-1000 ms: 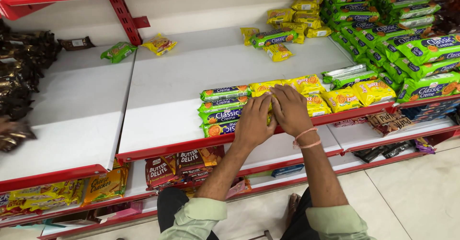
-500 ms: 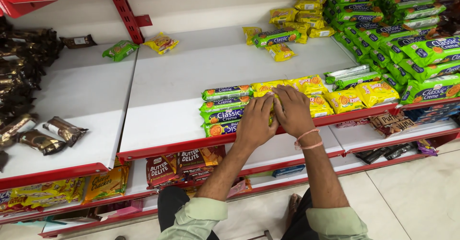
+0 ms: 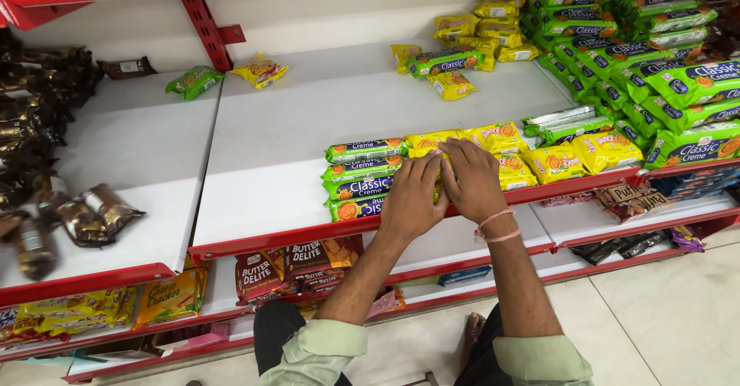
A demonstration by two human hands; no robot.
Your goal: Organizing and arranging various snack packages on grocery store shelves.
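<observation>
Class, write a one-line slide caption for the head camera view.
Left hand and right hand press on yellow biscuit packets beside green cream-biscuit packs at a white shelf's front edge.

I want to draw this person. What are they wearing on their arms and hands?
Both arms are bare below pale green sleeves rolled up near the elbows. The right hand has a thin pink thread band tied round its wrist. The left hand wears nothing: no gloves, rings or watch show.

green biscuit packs (image 3: 362,178) stacked shelf front | yellow packs (image 3: 555,159) beside | brown wrappers (image 3: 92,216) far left
</observation>
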